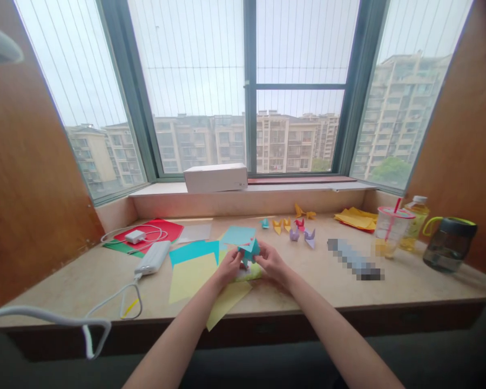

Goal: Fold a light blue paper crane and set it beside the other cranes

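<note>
Between my two hands is a partly folded piece of turquoise origami paper (pixel 251 250), raised a little above the desk. My left hand (pixel 230 265) pinches its left side, and my right hand (pixel 270 260) grips the right side with bent fingers. Under the hands lies a yellow-green item (pixel 247 273), mostly covered. A light blue sheet (pixel 237 235) lies just behind. Left of my hands, pale yellow paper (pixel 192 275) overlaps bright blue paper (pixel 194 251). Beyond the right hand stand several small folded paper birds, among them a purple one (pixel 310 238) and a turquoise one (pixel 265 223).
A white power bank (pixel 153 258) with cables and a charger (pixel 135 236) on red paper (pixel 170 229) are at left. To the right are a blurred-out object (pixel 354 260), yellow paper (pixel 356 218), a plastic cup (pixel 390 232) with a straw, and a dark bottle (pixel 449 244).
</note>
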### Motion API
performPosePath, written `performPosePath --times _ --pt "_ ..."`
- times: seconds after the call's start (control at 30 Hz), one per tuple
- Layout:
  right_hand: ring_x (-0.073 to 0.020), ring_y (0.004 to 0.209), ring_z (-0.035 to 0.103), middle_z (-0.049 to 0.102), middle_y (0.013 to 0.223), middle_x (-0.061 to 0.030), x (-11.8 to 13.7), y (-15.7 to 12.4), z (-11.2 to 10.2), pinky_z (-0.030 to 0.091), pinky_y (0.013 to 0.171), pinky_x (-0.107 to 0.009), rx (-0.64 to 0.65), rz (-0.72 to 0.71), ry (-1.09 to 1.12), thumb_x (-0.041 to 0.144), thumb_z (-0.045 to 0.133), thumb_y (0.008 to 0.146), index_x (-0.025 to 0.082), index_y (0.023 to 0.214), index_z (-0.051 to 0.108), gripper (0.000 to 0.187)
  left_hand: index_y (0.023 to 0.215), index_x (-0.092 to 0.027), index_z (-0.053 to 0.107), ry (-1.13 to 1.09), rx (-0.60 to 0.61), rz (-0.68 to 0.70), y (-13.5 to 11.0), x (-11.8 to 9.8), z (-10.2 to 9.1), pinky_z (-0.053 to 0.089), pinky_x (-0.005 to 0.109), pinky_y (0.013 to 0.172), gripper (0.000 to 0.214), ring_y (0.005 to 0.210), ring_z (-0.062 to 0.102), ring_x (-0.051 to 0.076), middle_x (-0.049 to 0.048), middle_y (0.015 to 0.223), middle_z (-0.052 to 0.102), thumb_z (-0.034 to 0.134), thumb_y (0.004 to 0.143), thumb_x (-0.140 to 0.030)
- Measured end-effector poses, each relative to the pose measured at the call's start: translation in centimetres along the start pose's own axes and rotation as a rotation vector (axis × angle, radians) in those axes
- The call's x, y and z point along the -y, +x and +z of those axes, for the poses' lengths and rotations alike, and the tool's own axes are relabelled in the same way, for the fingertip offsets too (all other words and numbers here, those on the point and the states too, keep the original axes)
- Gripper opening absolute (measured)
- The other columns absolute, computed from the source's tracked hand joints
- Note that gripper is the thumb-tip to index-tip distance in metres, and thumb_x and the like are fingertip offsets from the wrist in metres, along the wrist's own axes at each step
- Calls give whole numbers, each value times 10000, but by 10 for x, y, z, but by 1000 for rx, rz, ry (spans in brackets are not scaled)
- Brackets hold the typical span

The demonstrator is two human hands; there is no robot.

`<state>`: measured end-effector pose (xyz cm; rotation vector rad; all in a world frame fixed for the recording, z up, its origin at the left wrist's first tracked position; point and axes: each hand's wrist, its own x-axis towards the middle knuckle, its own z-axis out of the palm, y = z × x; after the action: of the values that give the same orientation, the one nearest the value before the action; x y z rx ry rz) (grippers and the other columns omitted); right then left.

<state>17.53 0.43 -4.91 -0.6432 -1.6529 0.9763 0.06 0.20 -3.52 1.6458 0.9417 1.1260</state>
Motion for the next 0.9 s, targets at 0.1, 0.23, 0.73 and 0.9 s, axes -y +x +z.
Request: performPosePath --times 0.1,0.23,0.73,0.9 --pt "-243 965 648 715 1068 -97 -4 1 -4 519 838 -377 -66 -6 -14 343 626 823 170 1126 652 350 955 -98 668 -44 -64 -28 -5 3 2 442 271 600 752 637 530 148 81 791 641 565 711 -802" --pt "-232 844 657 722 965 -102 -10 4 -15 529 751 -364 -145 8 -49 372 582 847 138 1171 623 402 904 -103 670 -126 -77 -75 -11 -1 0 474 285 674 645 710 587 174 92 813 660 620 742 -726" --pt "-165 668 581 629 748 5 -16 0 -16 462 637 -283 -105 -32 -297 410 681 817 169 1331 495 597 1015 -93 693 -259 -87 -53 -8 6 -6 486 346 816 590 854 643 241 118 966 722 835 627 -514" --pt "-144 614 552 621 751 35 -14 -1 -15 452 609 -266 -127 -61 -315 368 643 839 223 1388 360 635 1080 -104 696 -273 -66 -76 -9 4 -4 501 350 778 606 842 665 260 124 949 738 809 661 -527"
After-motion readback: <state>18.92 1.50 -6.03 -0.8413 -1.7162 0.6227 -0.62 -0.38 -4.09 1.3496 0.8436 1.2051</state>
